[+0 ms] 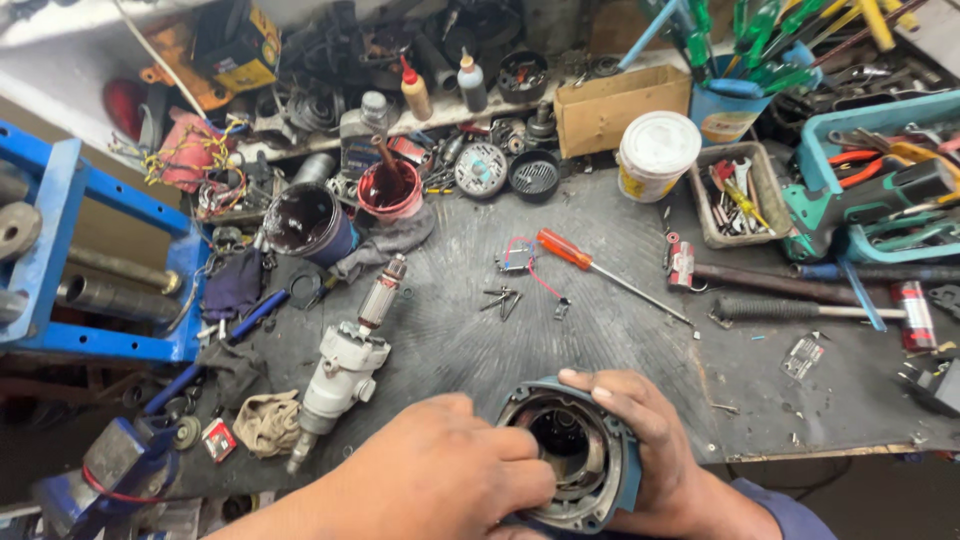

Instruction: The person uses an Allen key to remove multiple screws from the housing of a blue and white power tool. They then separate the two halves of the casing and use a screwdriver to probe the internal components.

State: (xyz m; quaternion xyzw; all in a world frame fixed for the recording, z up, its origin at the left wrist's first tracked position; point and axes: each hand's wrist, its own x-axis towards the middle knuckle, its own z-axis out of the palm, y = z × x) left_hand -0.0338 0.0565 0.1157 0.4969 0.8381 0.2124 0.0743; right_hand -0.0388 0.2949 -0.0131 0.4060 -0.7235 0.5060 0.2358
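The right hand (640, 440) wraps around the outer wall of a round blue motor housing (575, 455), thumb lying along its metal rim, holding it upright near the front edge of the bench. The left hand (440, 475) covers the near side of the housing, its fingers curled over the rim into the dark hollow bore, gripping it.

Just beyond, on the grey ribbed rubber mat (600, 330), lie a few small dark screws (502, 300) and a screwdriver (600, 272) with an orange plastic handle and a thin steel shaft. To the left rests a pale cast-metal gear head (340, 375) joined to an armature (382, 290) wound with copper. Further back stand a white lidded plastic tub (655, 155), a cardboard box (620, 105) and a glossy red bowl (388, 190).
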